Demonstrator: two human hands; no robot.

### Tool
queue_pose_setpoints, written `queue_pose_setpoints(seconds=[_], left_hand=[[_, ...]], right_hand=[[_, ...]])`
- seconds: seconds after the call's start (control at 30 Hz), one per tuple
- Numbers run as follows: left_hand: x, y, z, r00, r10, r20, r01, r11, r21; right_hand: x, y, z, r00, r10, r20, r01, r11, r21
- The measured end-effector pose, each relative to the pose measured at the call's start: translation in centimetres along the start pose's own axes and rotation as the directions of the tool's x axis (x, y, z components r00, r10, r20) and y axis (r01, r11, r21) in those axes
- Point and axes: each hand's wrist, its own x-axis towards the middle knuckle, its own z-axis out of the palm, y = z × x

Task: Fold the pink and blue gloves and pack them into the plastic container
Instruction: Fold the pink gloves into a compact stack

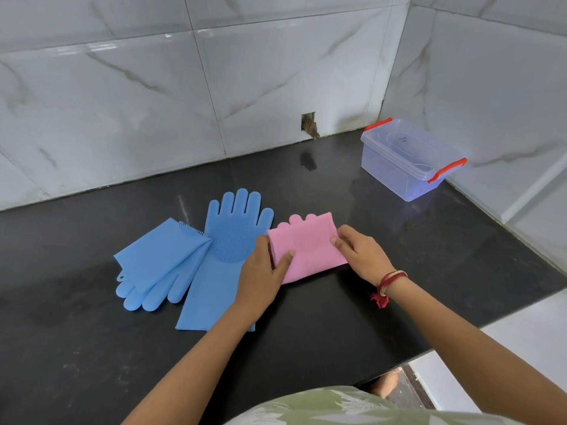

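The left hand (264, 268) and the right hand (360, 256) pinch the folded pink glove (306, 246) at its two sides, thumbs on top, probably to keep the fold flat on the black counter (399, 256). Two blue gloves (190, 259) lie beside it on the left, not folded yet. The plastic container (408, 157) stands well apart in the corner, lid closed, and seems to be empty.

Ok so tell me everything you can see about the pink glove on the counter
The pink glove looks like soft, matte rubber or silicone. It lies folded over on itself into a rough rectangle on the black counter, with rounded fingertips poking out past the far edge. The left hand presses its left side, thumb on top; the right hand pinches its right edge. It lies just right of the flat blue glove and well short of the plastic container.
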Motion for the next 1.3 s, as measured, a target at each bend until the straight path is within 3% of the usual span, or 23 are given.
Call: queue_pose_setpoints(seconds=[0.13,0.27,0.33,0.4,0.47,0.53,0.67,0.8,0.9,1.3], left_hand=[[0.4,-0.1,0.3,0.995,-0.104,-0.014,0.102,0.990,-0.098],[0.1,0.3,0.3,0.992,-0.109,-0.068,0.106,0.993,-0.048],[-0.4,0.9,0.5,0.985,-0.006,-0.172,0.026,0.993,0.114],[-0.9,1.5,0.7,0.947,0.188,-0.259,-0.082,0.925,0.372],[-1.0,1.9,0.9,0.896,0.407,-0.175,-0.258,0.799,0.543],[-1.2,2.1,1.6,0.851,0.525,-0.009,-0.426,0.699,0.575],[-1.4,2.5,2.4,0.911,0.367,0.187,-0.408,0.747,0.525],[-0.9,2.1,3.2,0.928,0.269,0.258,-0.369,0.766,0.526],[-0.9,2.2,3.7,0.939,0.217,0.267,-0.332,0.778,0.534],[-1.0,2.2,3.8,0.952,0.153,0.266,-0.251,0.888,0.386]], right_hand=[[0.1,-0.3,-0.1,0.988,0.130,-0.086,-0.120,0.986,0.116],[-0.5,-1.4,0.0,0.967,0.127,-0.222,-0.159,0.978,-0.135],[-0.9,-1.7,0.1,0.953,0.010,-0.303,-0.097,0.957,-0.274],[-1.2,-2.0,0.1,0.940,-0.126,-0.317,0.003,0.932,-0.364],[-1.5,-2.5,0.5,0.915,-0.251,-0.317,0.096,0.896,-0.434],[-1.8,-3.0,1.1,0.878,-0.344,-0.334,0.166,0.872,-0.461],[-2.1,-3.5,2.1,0.856,-0.464,-0.228,0.342,0.839,-0.423],[-1.3,-3.3,2.9,0.912,-0.409,-0.009,0.364,0.821,-0.439],[-0.4,-2.7,3.5,0.938,-0.333,0.093,0.338,0.825,-0.453],[0.7,-2.8,4.0,0.946,-0.238,0.221,0.311,0.861,-0.403]])
